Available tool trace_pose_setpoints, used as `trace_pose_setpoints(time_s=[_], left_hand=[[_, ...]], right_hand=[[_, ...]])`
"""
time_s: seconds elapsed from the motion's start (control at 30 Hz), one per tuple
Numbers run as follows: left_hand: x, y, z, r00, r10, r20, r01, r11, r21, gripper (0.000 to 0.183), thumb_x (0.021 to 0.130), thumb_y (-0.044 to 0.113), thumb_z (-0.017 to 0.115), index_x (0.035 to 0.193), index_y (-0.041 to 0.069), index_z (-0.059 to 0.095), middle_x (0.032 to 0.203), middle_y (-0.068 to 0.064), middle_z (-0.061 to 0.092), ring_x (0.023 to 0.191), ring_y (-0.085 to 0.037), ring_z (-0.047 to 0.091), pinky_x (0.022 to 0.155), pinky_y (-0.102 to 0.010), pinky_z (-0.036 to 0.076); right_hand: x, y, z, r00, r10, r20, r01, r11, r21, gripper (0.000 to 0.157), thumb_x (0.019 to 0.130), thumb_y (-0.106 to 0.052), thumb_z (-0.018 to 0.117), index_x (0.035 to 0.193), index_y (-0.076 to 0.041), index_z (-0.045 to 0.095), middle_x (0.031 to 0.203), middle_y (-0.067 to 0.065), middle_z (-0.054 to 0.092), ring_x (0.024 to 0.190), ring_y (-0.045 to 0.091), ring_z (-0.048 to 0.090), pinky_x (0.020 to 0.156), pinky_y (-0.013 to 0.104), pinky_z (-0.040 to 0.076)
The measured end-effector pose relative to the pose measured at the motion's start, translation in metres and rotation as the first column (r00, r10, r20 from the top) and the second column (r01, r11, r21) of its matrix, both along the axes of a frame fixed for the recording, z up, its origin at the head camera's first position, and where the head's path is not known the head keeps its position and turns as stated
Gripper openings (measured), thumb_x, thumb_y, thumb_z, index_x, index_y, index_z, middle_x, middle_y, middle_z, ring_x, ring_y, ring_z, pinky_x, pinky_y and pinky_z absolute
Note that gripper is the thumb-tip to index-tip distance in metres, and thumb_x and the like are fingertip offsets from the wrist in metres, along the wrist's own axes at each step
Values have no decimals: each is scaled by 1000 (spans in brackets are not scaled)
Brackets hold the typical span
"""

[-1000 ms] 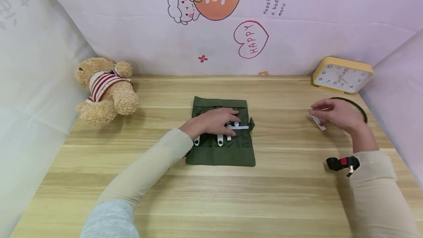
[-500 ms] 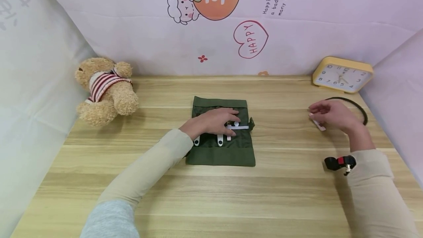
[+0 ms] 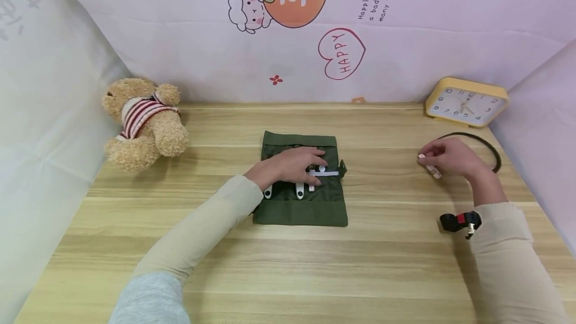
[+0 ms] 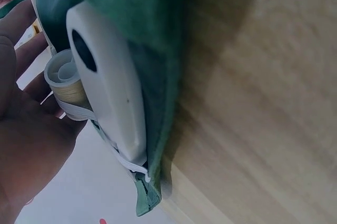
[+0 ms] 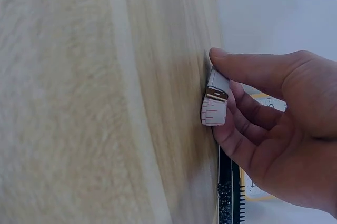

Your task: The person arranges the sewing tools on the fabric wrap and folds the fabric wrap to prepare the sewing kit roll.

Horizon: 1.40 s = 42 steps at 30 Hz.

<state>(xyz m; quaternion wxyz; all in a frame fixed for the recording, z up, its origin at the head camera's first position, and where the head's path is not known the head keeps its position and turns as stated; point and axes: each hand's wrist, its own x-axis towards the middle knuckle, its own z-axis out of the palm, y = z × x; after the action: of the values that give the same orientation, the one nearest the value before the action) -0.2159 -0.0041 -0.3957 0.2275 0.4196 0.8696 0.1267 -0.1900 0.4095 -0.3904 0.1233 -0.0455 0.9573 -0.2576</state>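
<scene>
Background: white printed cloth across the top of the frame, over a wood-grain table. Centre: one green pouch, lying flat, my left hand spread over it, fingers extended; one thread spool under its elastic, just beside them. Right of frame: one folded measuring tape, pinched between thumb and fingers of my right hand. Change noted: right hand and tape shifted slightly leftward together, which suggests the pinch is secure. Edges: yellow clock, upper right; black curved band, close behind my right hand, the tighter side. Open room: a stretch of wood between tape and pouch.
</scene>
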Motion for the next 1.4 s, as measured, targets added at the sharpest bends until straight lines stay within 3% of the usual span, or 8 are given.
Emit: trace_pose_setpoints(time_s=[0.23,0.47,0.83,1.4], left_hand=[[-1,0,0,1000,-4,-11,4,1000,2,55,99,39,67,149,18,53,165,-5,29,153,-22,21,120,-39,25],[-1,0,0,1000,4,-2,-4,1000,8,56,99,39,67,149,18,53,165,-5,29,153,-23,20,120,-40,25],[1,1,0,1000,13,-6,-13,1000,5,56,99,38,67,149,17,53,165,-5,29,153,-22,20,120,-39,25],[2,-1,0,1000,5,-12,-5,1000,4,57,99,39,67,150,18,52,165,-5,28,153,-22,20,120,-38,27]], right_hand=[[1,-4,0,1000,-24,5,24,999,-37,35,99,-25,70,117,5,67,96,11,68,76,18,59,62,29,48],[-2,-15,0,995,-84,61,94,976,-198,39,101,-27,66,125,4,63,103,15,69,74,21,68,66,32,58],[-8,-41,5,996,-75,45,84,970,-229,45,100,-35,66,128,0,63,110,15,65,87,19,62,72,30,56],[-20,-76,4,999,-34,32,43,932,-360,41,101,-25,67,129,3,61,111,15,63,90,18,62,75,31,58]])
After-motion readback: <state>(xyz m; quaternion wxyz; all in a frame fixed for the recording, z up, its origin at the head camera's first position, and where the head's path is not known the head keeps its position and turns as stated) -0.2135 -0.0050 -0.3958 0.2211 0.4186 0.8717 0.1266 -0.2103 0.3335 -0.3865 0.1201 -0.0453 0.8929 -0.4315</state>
